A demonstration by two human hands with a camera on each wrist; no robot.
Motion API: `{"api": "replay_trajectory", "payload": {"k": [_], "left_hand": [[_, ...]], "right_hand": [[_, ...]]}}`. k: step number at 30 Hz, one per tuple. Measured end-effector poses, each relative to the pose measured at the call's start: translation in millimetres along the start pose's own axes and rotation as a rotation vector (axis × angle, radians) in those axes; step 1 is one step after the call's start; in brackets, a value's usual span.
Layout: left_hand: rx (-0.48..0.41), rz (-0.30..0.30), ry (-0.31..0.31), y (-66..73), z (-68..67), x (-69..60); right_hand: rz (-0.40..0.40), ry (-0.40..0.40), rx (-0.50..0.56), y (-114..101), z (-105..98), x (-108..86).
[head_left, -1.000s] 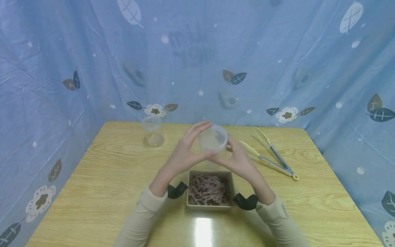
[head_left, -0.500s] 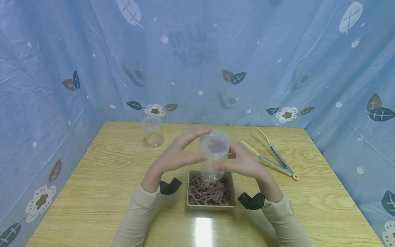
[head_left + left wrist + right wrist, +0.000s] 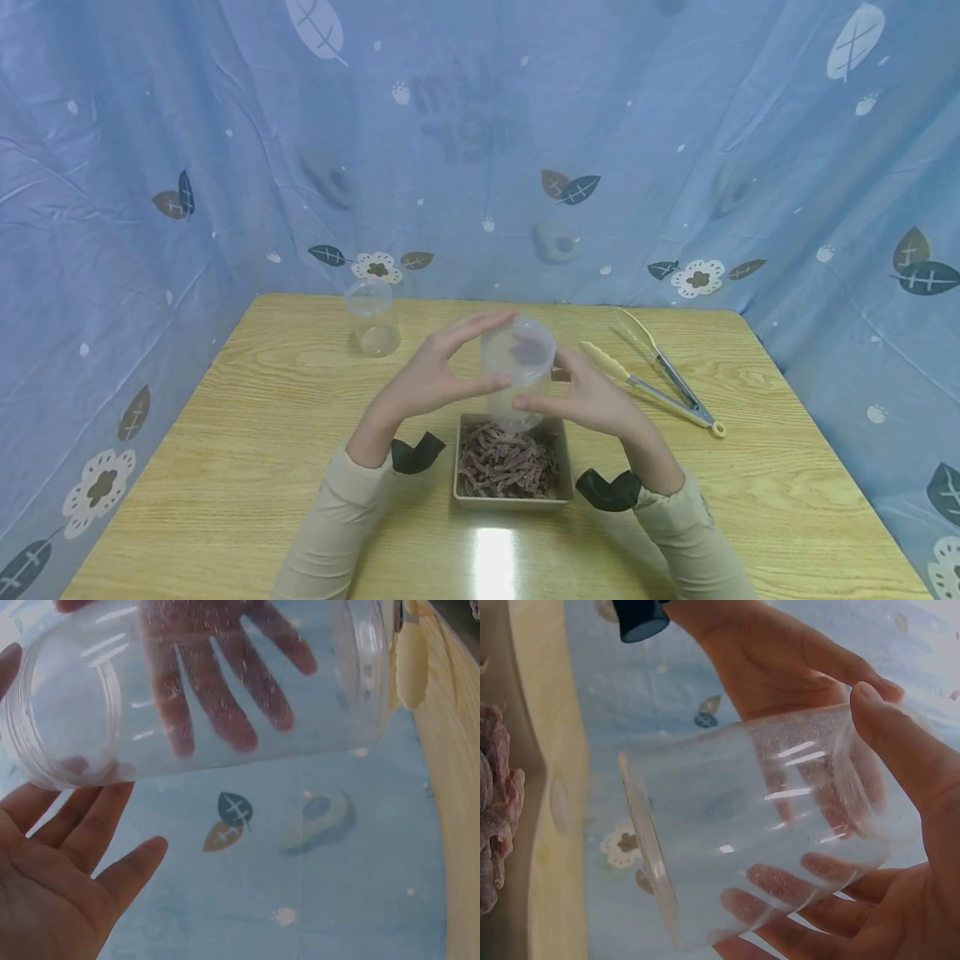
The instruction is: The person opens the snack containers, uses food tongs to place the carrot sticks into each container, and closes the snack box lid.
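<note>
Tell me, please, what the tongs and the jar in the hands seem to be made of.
Tongs: probably grey metal, given the sheen; yellow heads perhaps silicone or plastic, looking dull. Jar: glossy, likely plastic, possibly glass; see-through with bright highlights.

From above, the clear jar (image 3: 506,371) has shifted toward 6 o'clock, now overlapping the tan box (image 3: 512,503) at its 12 o'clock edge. The left hand (image 3: 431,379) has moved toward 8 o'clock, the right hand (image 3: 592,398) toward 4, their thumbs (image 3: 476,387) now apart.
</note>
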State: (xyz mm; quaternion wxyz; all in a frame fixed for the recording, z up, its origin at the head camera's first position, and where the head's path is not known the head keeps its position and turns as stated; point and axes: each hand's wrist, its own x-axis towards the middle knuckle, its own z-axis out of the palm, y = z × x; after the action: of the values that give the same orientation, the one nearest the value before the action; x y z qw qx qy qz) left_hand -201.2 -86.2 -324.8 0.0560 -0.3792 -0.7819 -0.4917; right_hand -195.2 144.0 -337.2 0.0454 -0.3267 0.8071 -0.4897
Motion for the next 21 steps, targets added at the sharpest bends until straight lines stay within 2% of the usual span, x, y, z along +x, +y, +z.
{"api": "replay_trajectory", "payload": {"k": [3, 9, 16, 21], "left_hand": [[0.009, -0.012, 0.042, -3.3, 3.3, 0.8], [0.032, -0.031, 0.139, -0.6, 11.1, 4.4], [0.029, -0.054, 0.187, -1.0, 14.6, 6.1], [0.021, -0.040, 0.206, -3.1, 15.6, 6.3]], "right_hand": [[0.030, 0.048, -0.027, -2, 2, 0.5], [0.087, 0.140, -0.079, -5, 5, 1.2], [0.093, 0.185, -0.114, -3, 6, 2.2], [0.086, 0.195, -0.137, -1, 6, 2.8]]}}
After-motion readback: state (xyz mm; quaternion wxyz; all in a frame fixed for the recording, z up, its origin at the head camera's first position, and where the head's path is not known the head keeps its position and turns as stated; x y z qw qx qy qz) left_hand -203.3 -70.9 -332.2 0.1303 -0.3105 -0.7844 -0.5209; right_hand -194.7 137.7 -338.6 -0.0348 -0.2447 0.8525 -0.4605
